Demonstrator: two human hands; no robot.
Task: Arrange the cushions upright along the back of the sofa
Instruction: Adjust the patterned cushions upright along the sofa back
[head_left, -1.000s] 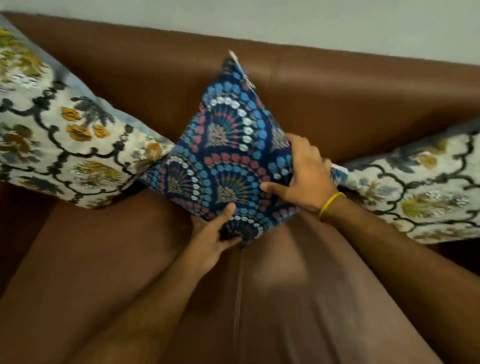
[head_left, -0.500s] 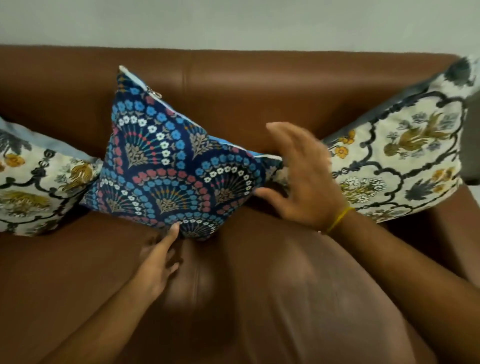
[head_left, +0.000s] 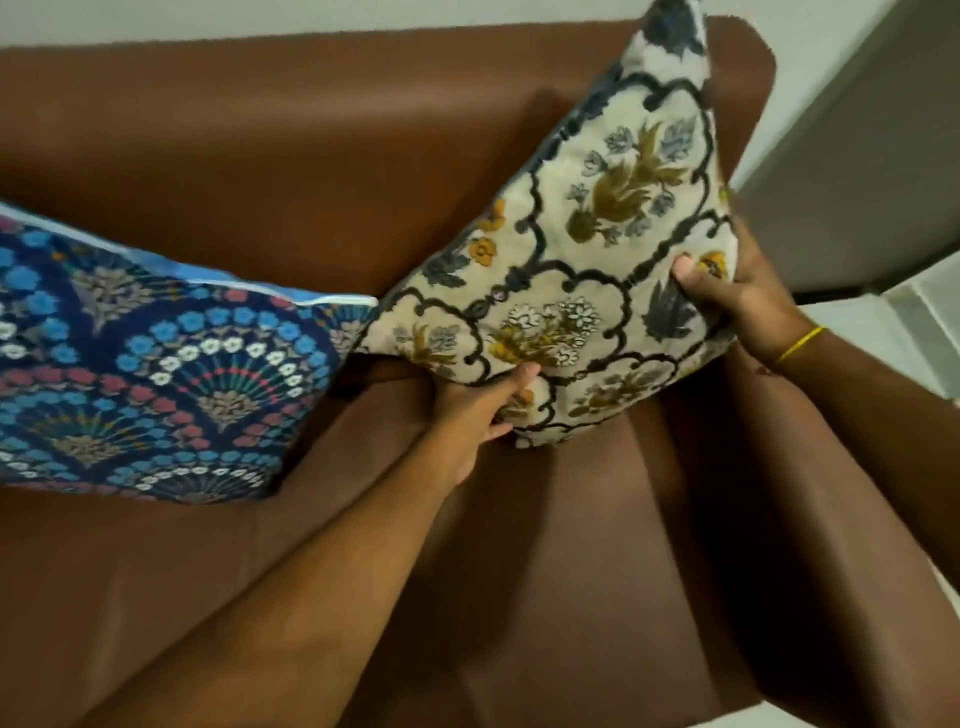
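A cream cushion (head_left: 587, 270) with dark scrollwork and yellow flowers stands on one corner at the right end of the brown sofa (head_left: 291, 150), leaning on its backrest. My left hand (head_left: 483, 410) grips its lower left edge, thumb on the front. My right hand (head_left: 737, 291) grips its right edge, thumb pressed into the fabric; a yellow band circles that wrist. To the left, a dark blue cushion (head_left: 156, 374) with fan patterns leans against the backrest, its right corner touching the cream one.
The sofa's right armrest (head_left: 748, 67) rises behind the cream cushion. A grey door or panel (head_left: 862, 156) and pale floor (head_left: 924, 322) lie past the sofa's right end. Brown seat (head_left: 545, 561) stretches below the cushions.
Both hands left the blue cushion and moved right onto the cream cushion, now gripping it. The view swung right; the far-left cream cushion is out of frame.
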